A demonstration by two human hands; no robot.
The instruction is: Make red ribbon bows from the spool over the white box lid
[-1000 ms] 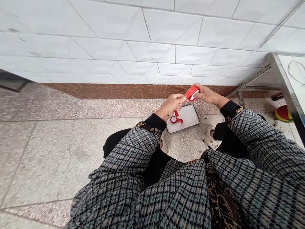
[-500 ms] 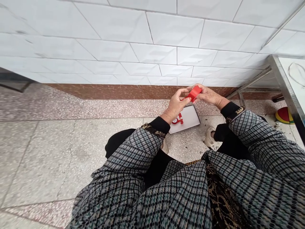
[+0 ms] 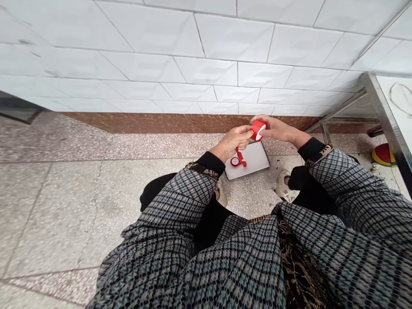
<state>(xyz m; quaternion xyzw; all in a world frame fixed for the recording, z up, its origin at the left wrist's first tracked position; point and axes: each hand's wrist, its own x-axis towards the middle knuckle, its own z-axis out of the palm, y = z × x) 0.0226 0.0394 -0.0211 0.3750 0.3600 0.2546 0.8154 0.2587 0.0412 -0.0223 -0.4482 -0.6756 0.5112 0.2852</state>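
A roll of red tape (image 3: 258, 130) with a white core sits between my hands, above the far edge of a white board. My right hand (image 3: 277, 128) grips it from the right, and the fingertips of my left hand (image 3: 232, 143) press its left side. Below my left hand, a small red tape roll (image 3: 235, 161) lies on the dark-edged white board (image 3: 255, 159). A short red strip (image 3: 239, 155) rises from it toward my left wrist. I cannot tell whether that strip touches my hand.
My patterned sleeves and knees fill the lower view, with a beige shoe (image 3: 282, 186) beside the board. White wall tiles and brown skirting (image 3: 167, 123) lie ahead. A metal-edged table (image 3: 388, 120) stands at right, above a red-and-yellow round object (image 3: 383, 155).
The red roll has turned so its white core shows at the right. My hands have eased slightly apart, uncovering more of the small roll and its strip on the board.
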